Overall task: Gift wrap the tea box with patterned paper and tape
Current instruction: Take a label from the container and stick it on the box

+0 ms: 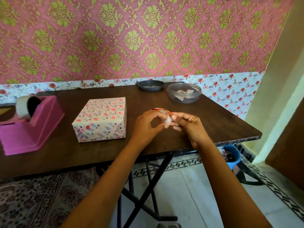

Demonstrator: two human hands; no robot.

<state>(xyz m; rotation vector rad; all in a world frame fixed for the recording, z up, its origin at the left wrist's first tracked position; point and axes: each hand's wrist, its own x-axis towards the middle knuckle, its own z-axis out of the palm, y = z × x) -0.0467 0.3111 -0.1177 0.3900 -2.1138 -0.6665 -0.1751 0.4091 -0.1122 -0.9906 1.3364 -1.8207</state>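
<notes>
You worked at a dark brown wood-grain table [213, 122] on black crossed folding legs, set against a wall papered pink with green damask above and a white floral strip below. Pale floor tiles with a black-and-white patterned border lay underneath, a patterned rug [41, 198] at lower left, and a blue tub [232, 155] sat on the floor past the table's right edge.

The tea box [101, 119] lay flat on the table, left of your hands and apart from them, fully covered in white paper printed with small pink and lilac hearts; its near end showed folded triangular flaps. A pink plastic tape dispenser [31, 124] holding a wide pale roll stood at far left. At the back edge sat a dark round lid [150, 85] and a clear round container [184, 92] holding pale folded pieces.

Your left hand [148, 124] and right hand [189, 127] met above the table, fingertips pinching a small ring-shaped roll [164, 112] with a red-orange printed rim, possibly narrow tape; the blur left it uncertain.
</notes>
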